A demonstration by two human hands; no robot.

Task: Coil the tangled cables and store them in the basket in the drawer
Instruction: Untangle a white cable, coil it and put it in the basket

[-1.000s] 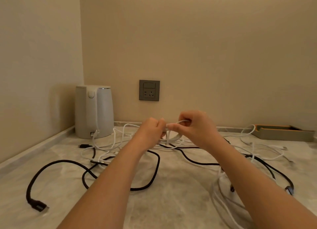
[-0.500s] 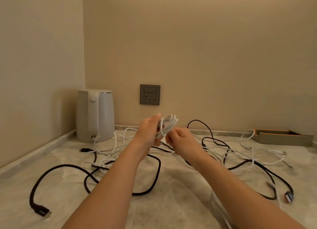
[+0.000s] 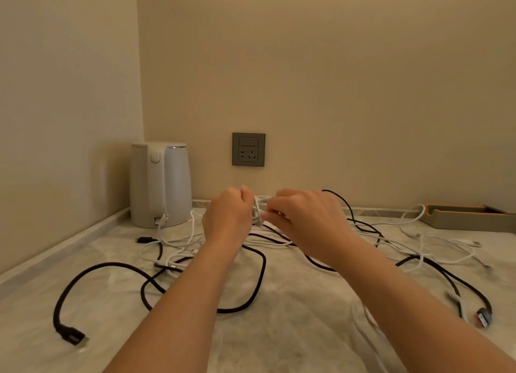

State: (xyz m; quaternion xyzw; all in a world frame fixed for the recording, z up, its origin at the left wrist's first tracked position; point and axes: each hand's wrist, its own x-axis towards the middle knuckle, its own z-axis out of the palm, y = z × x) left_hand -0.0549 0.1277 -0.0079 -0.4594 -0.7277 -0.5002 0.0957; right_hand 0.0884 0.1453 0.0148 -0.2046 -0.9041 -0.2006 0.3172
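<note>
**WHITE CABLE HELD IN BOTH HANDS ABOVE THE DESK**

Raised just above the desk (image 3: pixel 293 325), at centre, near the back wall: left hand (image 3: pixel 229 219) and right hand (image 3: pixel 307 222), close together, backs toward the camera. Gripped in the curled fingers of the left hand: a small bundle of white cable (image 3: pixel 258 209), looped several times. Pinched on the same bundle from the opposite side by the fingertips of the right hand. Trailing from the bundle down to the desk: white strands, mixed into the remaining tangle.

Spread loose across the desk, uncoiled:
- thick black cable (image 3: pixel 261 275), in wide loops at front left, with its plug (image 3: pixel 71 335) near the front edge;
- thin black cable (image 3: pixel 342 202), arching up behind the right hand, then running right;
- further white cables (image 3: pixel 446 250), at right, crossing the thin black cable;
- connector with an orange end (image 3: pixel 484 318), at far right front.

Standing in the rear left corner: white kettle (image 3: pixel 160 185), with a white lead hanging at its base. Mounted on the back wall above the hands: grey wall socket (image 3: pixel 248 149). Lying at rear right against the wall: shallow tray (image 3: pixel 469 220), with a white cable loop just beside its left end.
</note>
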